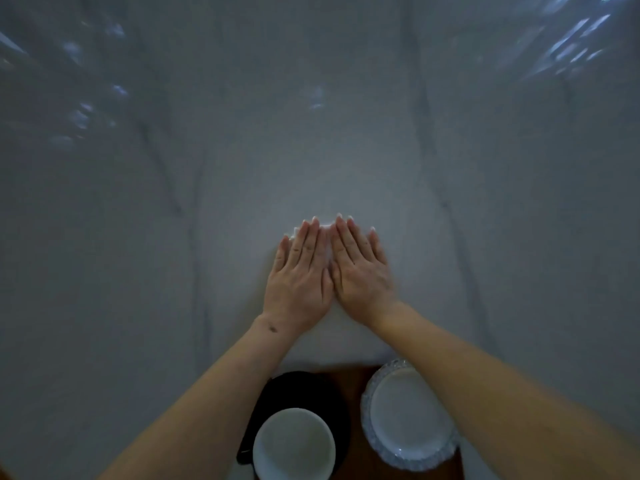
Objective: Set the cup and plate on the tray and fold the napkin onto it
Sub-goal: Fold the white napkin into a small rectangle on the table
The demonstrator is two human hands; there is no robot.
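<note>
Head view is showing the left hand [300,271] and the right hand [360,268] lying side by side, fingers straight and flat, pressing down on a white napkin [327,242] on the pale marbled table [138,237]; only slivers of the napkin are peeking out at the fingertips and between the hands, so I cannot tell how many folds it is already carrying. Nearer the body, a white cup [294,445] on a dark saucer [304,389] and a white plate [410,414] with a glassy scalloped rim are sitting on a brown wooden tray [360,375], apparently placed already. The napkin is lying well apart from the tray, so the risk is coming in the transfer; a loosely creased fold is likely to spring open on lifting, and a forearm sweeping back low could be knocking the cup or clipping the plate's rim.
</note>
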